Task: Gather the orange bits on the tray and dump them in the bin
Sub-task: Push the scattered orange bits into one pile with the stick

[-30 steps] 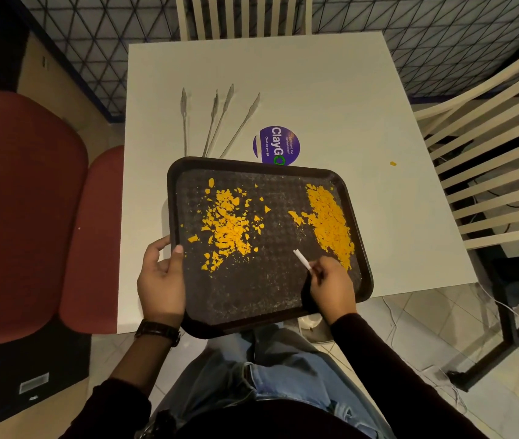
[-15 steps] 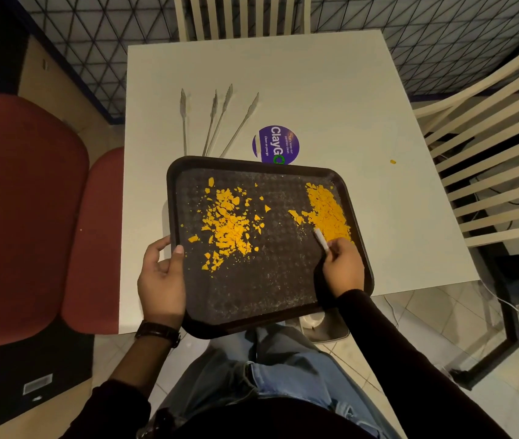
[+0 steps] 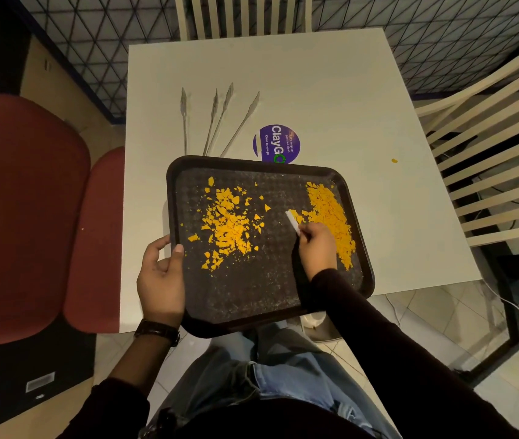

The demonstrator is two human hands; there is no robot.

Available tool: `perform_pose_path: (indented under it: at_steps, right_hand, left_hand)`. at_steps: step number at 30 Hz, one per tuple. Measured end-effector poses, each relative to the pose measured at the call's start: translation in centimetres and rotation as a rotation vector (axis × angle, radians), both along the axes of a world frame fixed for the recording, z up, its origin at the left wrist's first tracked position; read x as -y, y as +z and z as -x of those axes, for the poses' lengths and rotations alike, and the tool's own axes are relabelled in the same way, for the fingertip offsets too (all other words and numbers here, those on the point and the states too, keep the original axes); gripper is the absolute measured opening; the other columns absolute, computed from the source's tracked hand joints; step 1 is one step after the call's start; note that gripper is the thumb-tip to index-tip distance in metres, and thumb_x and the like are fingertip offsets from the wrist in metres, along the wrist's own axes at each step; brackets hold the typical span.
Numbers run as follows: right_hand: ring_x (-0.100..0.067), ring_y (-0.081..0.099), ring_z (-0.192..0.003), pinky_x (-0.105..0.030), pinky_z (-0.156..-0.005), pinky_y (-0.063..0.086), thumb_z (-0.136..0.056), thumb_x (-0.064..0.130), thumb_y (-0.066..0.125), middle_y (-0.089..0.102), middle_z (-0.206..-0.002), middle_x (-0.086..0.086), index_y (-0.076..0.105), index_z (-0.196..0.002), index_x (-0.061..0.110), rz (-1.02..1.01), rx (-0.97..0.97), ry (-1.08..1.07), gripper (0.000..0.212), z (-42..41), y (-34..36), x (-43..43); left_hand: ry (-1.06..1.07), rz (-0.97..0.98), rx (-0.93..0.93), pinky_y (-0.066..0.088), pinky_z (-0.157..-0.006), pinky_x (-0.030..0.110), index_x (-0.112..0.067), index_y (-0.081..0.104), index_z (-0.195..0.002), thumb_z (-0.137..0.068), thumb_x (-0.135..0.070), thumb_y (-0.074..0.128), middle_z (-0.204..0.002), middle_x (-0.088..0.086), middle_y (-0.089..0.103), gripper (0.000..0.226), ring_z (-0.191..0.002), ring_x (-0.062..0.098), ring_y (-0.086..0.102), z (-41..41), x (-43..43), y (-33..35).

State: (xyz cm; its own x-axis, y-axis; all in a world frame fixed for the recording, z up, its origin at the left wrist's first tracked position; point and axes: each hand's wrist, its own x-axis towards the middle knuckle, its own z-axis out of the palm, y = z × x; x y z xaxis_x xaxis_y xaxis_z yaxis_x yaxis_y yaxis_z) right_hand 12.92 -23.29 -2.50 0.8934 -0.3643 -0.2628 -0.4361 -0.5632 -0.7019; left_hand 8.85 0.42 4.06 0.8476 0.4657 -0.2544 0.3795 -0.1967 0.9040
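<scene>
Because the orange bits (image 3: 228, 224) looked thin, light and brittle, lying in two heaps on the tray (image 3: 251, 299), we judged them best pushed, not picked, while our left hand (image 3: 161, 277) gripped the tray's edge and our right hand (image 3: 316, 248) pinched a small white scraper (image 3: 293, 221).

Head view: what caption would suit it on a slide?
Left hand grips the dark tray; right hand holds a white scraper against the orange bits.
</scene>
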Motion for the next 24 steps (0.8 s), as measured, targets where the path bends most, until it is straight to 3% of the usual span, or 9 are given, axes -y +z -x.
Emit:
perform_pose_path:
  at_steps: [7, 12, 15, 20, 24]
  right_hand:
    - [-0.029, 0.062, -0.088, -0.034, -0.081, 0.047, -0.088, 0.006, 0.053, 0.070, -0.096, -0.018, 0.070, -0.093, 0.000, -0.044, -0.069, -0.189, 0.019, -1.9, 0.4, 2.2]
    - [-0.017, 0.059, -0.085, -0.029, -0.081, 0.047, -0.088, 0.010, 0.056, 0.067, -0.093, -0.004, 0.071, -0.097, 0.010, -0.053, -0.011, 0.012, 0.017, 1.3, 1.8, -0.3]
    - [-0.015, 0.056, -0.083, -0.025, -0.078, 0.042, -0.086, 0.011, 0.058, 0.061, -0.091, -0.002, 0.070, -0.089, 0.011, 0.000, -0.022, 0.103, 0.012, 3.4, 1.6, -1.1]
    - [-0.019, 0.057, -0.082, -0.025, -0.075, 0.041, -0.087, 0.009, 0.057, 0.064, -0.094, -0.009, 0.070, -0.089, 0.008, 0.028, -0.028, 0.012, 0.013, 2.7, 0.2, 0.3]
    - [-0.025, 0.058, -0.083, -0.026, -0.077, 0.041, -0.088, 0.006, 0.053, 0.067, -0.096, -0.016, 0.070, -0.088, 0.001, 0.039, -0.065, -0.101, 0.017, 0.7, 0.0, 2.3]
  left_hand:
    - [0.019, 0.006, 0.000, 0.051, -0.071, 0.028, -0.020, 0.057, -0.113, -0.092, -0.022, 0.056, -0.072, -0.007, 0.066, 0.021, -0.064, -0.001, 0.064, 0.2, 0.2, 0.1]
    - [0.033, -0.003, -0.005, 0.049, -0.062, 0.016, -0.021, 0.058, -0.113, -0.092, -0.023, 0.056, -0.070, -0.005, 0.066, 0.021, -0.058, -0.007, 0.061, -0.1, 0.2, 0.2]
    - [0.042, -0.001, -0.008, 0.050, -0.070, 0.030, -0.023, 0.058, -0.112, -0.092, -0.024, 0.056, -0.069, -0.002, 0.066, 0.020, -0.064, 0.005, 0.063, 0.0, 0.2, 0.2]
    - [0.036, 0.002, -0.010, 0.052, -0.078, 0.045, -0.025, 0.059, -0.111, -0.091, -0.026, 0.057, -0.069, 0.003, 0.067, 0.019, -0.071, 0.023, 0.064, 0.3, 0.2, 0.1]
    - [0.037, 0.008, -0.009, 0.053, -0.078, 0.042, -0.024, 0.059, -0.111, -0.091, -0.024, 0.058, -0.063, -0.009, 0.067, 0.020, -0.068, 0.016, 0.065, 0.4, 0.2, 0.1]
